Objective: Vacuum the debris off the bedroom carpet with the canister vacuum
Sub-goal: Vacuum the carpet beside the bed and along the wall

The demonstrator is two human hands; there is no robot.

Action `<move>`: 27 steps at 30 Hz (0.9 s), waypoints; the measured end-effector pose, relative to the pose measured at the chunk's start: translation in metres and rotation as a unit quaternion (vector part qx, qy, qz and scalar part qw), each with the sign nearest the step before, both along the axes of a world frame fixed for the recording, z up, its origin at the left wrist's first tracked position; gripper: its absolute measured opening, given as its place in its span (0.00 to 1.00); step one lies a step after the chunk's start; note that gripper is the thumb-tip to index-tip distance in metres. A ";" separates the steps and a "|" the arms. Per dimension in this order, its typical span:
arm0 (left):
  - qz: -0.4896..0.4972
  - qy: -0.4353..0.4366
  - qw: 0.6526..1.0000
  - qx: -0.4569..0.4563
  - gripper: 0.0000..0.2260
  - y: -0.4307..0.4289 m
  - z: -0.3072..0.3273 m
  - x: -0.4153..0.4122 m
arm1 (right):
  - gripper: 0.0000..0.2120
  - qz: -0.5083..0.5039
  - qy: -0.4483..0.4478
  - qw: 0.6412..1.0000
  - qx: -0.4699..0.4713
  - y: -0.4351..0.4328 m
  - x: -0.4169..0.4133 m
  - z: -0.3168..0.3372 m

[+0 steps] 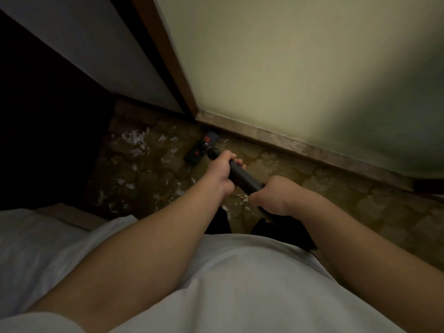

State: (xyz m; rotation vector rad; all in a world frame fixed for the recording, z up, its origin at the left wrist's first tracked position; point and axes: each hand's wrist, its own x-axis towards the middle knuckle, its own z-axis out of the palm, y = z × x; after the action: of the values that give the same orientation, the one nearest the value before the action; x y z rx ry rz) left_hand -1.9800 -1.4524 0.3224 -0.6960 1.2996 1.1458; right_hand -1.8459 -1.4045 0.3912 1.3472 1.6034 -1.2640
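I record both hands on the vacuum wand (242,177), a black tube that slants down and away from the body toward the room corner. The left hand (222,170) grips it farther forward, fingers curled round the tube. The right hand (272,197) grips the nearer end with its fingers wrapped under it. The floor head (200,150), black with red markings, lies on the patterned carpet (312,188) at the far end of the wand. Its far end sits just beside the baseboard (300,146); I cannot tell whether the two touch. White paper scraps (134,140) lie thickest to the left of the floor head. More are scattered nearer the body, and a few lie under the wand between the hands. The working strip is narrow. A dark furniture block (48,128) bounds it on the left, and its shadow hides the carpet edge there. The pale wall (288,68) and baseboard close it on the right. A brown door frame (165,61) meets the baseboard at the corner just beyond the floor head. From my station, the forearms and the white shirt (228,284) cover the lower view, and the dark trouser legs (218,223) hide the carpet directly below.
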 end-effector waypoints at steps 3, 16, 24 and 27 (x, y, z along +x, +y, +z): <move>0.037 -0.004 0.999 0.010 0.07 -0.019 -0.003 -0.045 | 0.15 0.050 -0.006 0.999 0.020 -0.014 -0.049 -0.002; 0.139 0.035 0.990 0.005 0.09 -0.114 -0.029 -0.221 | 0.13 0.134 0.044 0.990 0.009 -0.084 -0.229 -0.046; 0.166 0.080 0.983 -0.023 0.09 -0.142 -0.049 -0.270 | 0.19 0.113 0.064 0.991 -0.014 -0.115 -0.279 -0.082; 0.155 0.084 0.984 -0.026 0.09 -0.142 -0.053 -0.269 | 0.18 0.109 0.063 0.992 -0.020 -0.115 -0.278 -0.083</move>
State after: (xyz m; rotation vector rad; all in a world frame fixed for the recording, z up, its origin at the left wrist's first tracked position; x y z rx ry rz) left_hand -2.2489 -1.5941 0.2697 -0.8765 1.3994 1.4517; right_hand -2.1238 -1.5194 0.3085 1.0536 1.7491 -1.2607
